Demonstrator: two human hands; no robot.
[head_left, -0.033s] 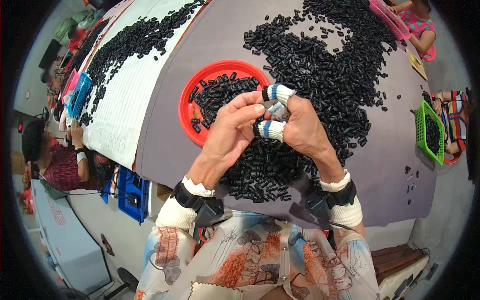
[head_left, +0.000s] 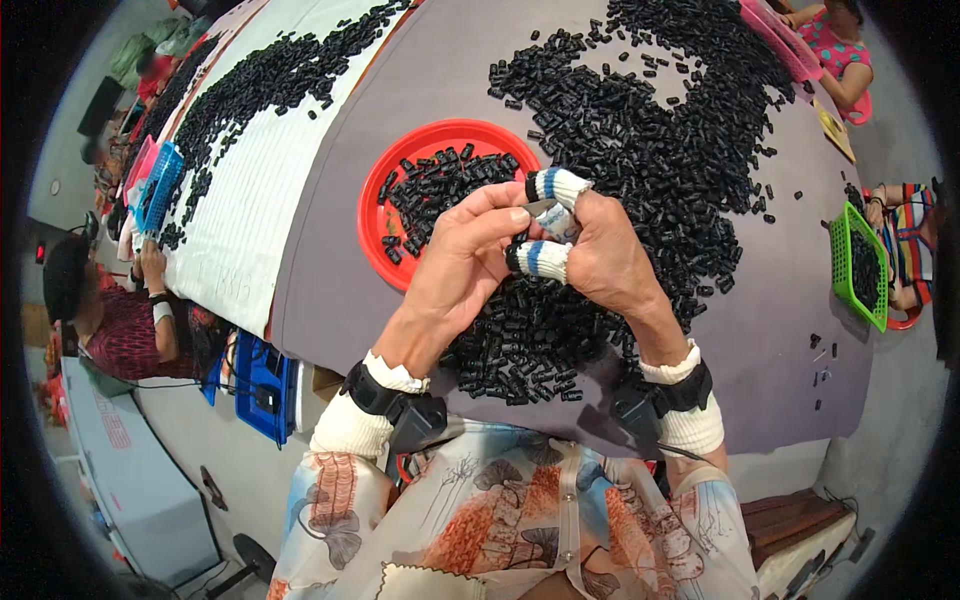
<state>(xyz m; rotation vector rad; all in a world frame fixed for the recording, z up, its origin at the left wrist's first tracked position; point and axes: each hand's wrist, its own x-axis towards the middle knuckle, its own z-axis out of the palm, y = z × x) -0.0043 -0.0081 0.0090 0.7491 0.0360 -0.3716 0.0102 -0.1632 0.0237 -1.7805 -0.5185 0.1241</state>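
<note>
your left hand point(head_left: 465, 255) and right hand point(head_left: 600, 250) pinch one small grey part point(head_left: 548, 215) between them. the red tray point(head_left: 372, 215) holds few black pieces point(head_left: 435, 190). a large black pile point(head_left: 650, 120) remains on the far table.

One wide fisheye view sits on my head, left of its twin, looking steeply down and forward over my chest at the grey counter point(head_left: 330, 290). My fingers point(head_left: 545, 258) sit close, mid-frame; the counter's straight edges bend toward the dark rim.
</note>
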